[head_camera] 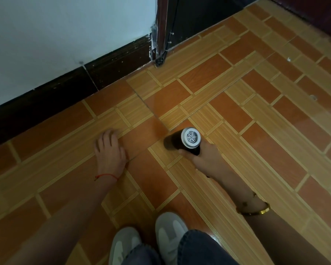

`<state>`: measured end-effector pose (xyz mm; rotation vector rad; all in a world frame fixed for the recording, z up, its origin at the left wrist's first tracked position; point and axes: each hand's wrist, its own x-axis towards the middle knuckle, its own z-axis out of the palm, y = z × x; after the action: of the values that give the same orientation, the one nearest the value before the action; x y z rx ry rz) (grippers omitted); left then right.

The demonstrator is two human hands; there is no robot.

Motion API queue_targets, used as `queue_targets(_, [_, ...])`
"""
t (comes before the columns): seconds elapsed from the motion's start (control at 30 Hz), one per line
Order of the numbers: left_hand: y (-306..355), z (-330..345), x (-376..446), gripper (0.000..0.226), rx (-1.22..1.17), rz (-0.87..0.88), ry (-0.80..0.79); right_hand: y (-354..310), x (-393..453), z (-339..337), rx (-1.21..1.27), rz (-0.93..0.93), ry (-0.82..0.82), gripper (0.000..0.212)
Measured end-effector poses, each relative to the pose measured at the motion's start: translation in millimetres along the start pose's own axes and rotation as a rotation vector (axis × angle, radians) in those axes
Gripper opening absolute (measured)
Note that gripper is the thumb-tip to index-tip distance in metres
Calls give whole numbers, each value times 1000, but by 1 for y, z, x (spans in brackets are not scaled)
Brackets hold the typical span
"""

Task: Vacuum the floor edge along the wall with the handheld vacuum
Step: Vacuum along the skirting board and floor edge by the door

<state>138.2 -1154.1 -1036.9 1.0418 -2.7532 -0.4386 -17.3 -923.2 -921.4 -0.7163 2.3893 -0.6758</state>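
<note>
At far left, white wall [46, 35] above a dark skirting board [65, 87], running up and right to a dark door frame [161, 35]. Left hand [109, 150] flat on the floor [237, 111], fingers straight and spread, holding nothing, near the skirting but apart from it; red string [106, 175] round the wrist. To its right, handheld vacuum [182, 140], black barrel with a white grilled rear cap facing up toward the camera, long axis tilted, front end down and leftward toward the wall, close to or touching the tiles. Right hand [201, 155] curled round the vacuum's lower part, grip itself mostly hidden under the barrel; gold bracelet [256, 209] on that wrist. Floor of orange and tan wood-pattern tiles. Below, two white shoes [170, 232] and blue jeans [199, 249], cut off by the bottom edge. Nozzle tip hard to make out in shadow. Small pale specks [289, 59] on tiles at far right, unidentifiable.
</note>
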Motion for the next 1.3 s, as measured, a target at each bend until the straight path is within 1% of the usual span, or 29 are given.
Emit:
queue_targets(0.1, [-11, -1, -4, 44, -17, -27, 20, 1, 12, -3, -19, 40, 138, 60])
queue_targets(0.17, [-18, -1, -7, 42, -23, -31, 45, -3, 19, -3, -14, 37, 167, 63])
queue_targets(0.27, [-26, -2, -11, 42, -26, -45, 60, -15, 26, 6, -43, -7, 119, 63])
queue_targets(0.4, [-39, -3, -15, 44, -22, -94, 52, -36, 29, 26, -94, -166, -26, 56])
queue_targets(0.47, [-45, -3, -16, 48, -15, -117, 49, -45, 33, 34, -99, -212, -51, 57])
queue_targets(0.6, [-52, -5, -18, 50, -43, -152, 66, -57, 53, 41, -20, -151, -18, 64])
queue_targets(0.7, [-54, -8, -20, 49, -78, -152, 92, -68, 70, 41, 4, -116, 55, 68])
queue_targets(0.77, [-55, -8, -20, 48, -89, -155, 103, -78, 80, 43, 25, -110, 71, 68])
queue_targets(0.9, [-56, -8, -20, 46, -100, -156, 96, -98, 93, 62, 57, -177, -4, 65])
queue_targets(1.0, [-57, -8, -19, 44, -83, -153, 91, -109, 104, 73, 38, -227, -48, 68])
queue_targets(1.1, [-56, -9, -18, 43, -47, -150, 86, -119, 124, 70, 73, -208, 5, 65])
queue_targets(1.2, [-55, -11, -18, 43, -27, -153, 70, -127, 150, 63, 47, -194, 77, 67])
queue_targets(1.3, [-55, -11, -17, 43, -14, -163, 56, -138, 177, 61, 54, -181, 131, 60])
